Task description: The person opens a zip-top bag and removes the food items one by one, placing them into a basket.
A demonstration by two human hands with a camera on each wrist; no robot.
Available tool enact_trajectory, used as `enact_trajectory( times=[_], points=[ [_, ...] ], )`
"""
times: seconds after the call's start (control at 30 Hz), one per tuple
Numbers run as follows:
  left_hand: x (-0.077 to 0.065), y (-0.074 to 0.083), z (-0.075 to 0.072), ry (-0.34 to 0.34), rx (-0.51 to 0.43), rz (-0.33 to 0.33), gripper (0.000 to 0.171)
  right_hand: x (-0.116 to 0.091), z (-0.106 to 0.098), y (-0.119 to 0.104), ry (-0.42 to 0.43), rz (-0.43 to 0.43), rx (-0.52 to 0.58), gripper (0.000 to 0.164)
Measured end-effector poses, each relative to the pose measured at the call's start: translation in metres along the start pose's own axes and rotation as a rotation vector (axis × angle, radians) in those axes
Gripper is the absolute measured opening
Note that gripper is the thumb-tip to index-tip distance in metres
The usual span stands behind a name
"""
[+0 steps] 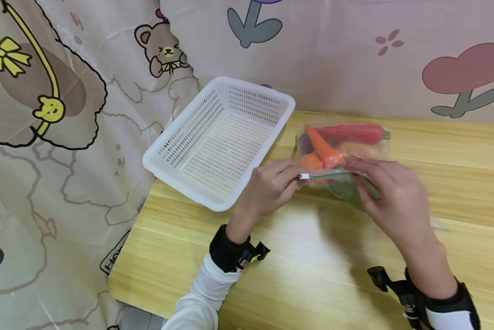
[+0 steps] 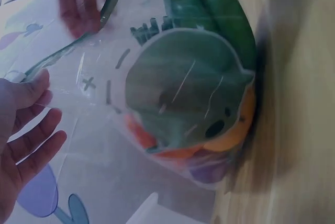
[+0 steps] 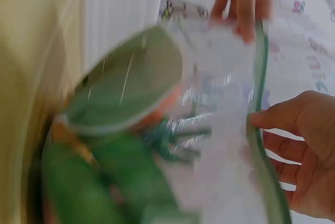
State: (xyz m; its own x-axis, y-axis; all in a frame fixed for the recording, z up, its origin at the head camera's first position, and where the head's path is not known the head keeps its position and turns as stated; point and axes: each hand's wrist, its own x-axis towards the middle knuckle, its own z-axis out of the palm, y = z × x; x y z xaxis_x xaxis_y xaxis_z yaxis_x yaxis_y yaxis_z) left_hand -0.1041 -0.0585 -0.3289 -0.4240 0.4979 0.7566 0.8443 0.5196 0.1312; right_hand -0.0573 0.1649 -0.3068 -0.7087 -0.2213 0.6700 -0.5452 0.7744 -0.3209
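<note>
A clear zip bag with a green printed panel stands on the table, full of vegetable-shaped pieces. Through the plastic show an orange carrot, a long red piece and long green ones. My left hand pinches the left end of the bag's green zip strip, at a small white slider; its other fingers are spread in the left wrist view. Further right along the strip, my right hand pinches the bag's edge between thumb and fingers.
A white perforated plastic basket sits to the left of the bag, over the back left edge of the wooden table. Patterned cloth hangs behind and at the left. A whitish scrap lies by my right wrist.
</note>
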Motion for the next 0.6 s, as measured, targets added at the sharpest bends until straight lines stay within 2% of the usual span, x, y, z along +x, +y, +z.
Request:
enact_trajectory(
  times=[0.1, 0.23, 0.4, 0.6],
  points=[
    [0.0, 0.002, 0.003, -0.015, 0.002, 0.011, 0.007, 0.002, 0.007, -0.013, -0.049, -0.033, 0.043, 0.025],
    [0.0, 0.004, 0.004, -0.016, 0.0, -0.002, 0.009, 0.005, 0.014, -0.029, -0.036, -0.08, 0.092, 0.02],
    [0.001, 0.006, 0.004, -0.025, 0.012, -0.003, 0.011, 0.009, 0.021, -0.042, 0.01, -0.123, 0.13, 0.042],
    [0.001, 0.005, 0.004, -0.04, 0.003, -0.011, 0.011, 0.012, 0.026, -0.044, 0.034, -0.103, 0.143, 0.044]
  ],
)
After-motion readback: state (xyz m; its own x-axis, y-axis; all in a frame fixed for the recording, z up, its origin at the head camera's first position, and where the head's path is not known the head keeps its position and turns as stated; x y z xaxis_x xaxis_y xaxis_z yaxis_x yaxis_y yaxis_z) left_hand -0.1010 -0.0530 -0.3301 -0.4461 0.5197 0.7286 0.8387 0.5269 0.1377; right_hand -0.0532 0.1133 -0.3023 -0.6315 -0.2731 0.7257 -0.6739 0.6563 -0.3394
